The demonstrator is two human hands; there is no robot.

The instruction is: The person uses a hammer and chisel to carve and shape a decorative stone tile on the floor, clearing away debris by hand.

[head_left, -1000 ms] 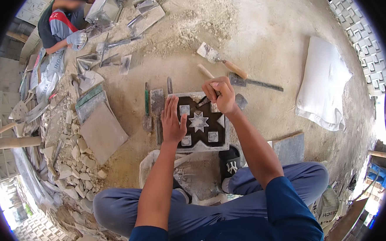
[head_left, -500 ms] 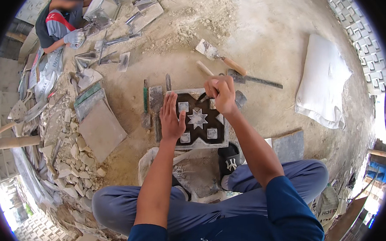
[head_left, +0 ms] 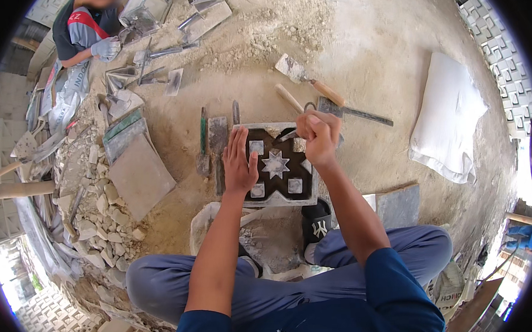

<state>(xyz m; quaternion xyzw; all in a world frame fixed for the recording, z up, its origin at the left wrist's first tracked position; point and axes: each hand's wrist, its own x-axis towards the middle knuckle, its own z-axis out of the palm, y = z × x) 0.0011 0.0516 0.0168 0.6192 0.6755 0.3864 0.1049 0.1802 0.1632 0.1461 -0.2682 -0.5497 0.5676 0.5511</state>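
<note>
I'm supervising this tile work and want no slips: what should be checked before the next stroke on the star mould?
1. Left hand flat on the mould's left edge, steadying it: ok.
2. Right hand gripping a small tool at the upper right corner: ok.
3. Tool tip position: cannot tell, partly hidden.
4. Left fingers apart from the tool: ok.
5. Trowel lies close behind: ok.
</note>
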